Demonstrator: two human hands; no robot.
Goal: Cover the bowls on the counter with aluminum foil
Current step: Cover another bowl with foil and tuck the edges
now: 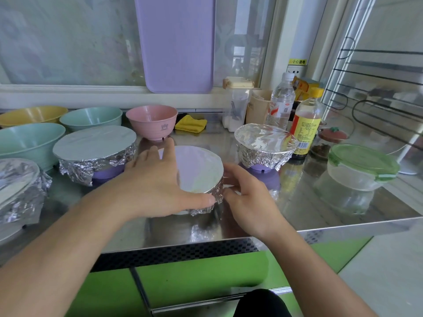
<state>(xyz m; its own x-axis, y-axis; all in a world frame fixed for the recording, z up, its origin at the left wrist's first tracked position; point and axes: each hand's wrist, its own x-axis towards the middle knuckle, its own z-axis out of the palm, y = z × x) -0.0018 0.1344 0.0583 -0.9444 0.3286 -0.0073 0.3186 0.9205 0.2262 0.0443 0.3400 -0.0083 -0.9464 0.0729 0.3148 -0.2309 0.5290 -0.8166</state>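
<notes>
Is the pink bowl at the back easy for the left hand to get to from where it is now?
Probably yes. The left hand rests on the foil-covered bowl in the middle, and the pink bowl stands uncovered just behind its fingertips. Nothing stands between them, so the way looks free.
</notes>
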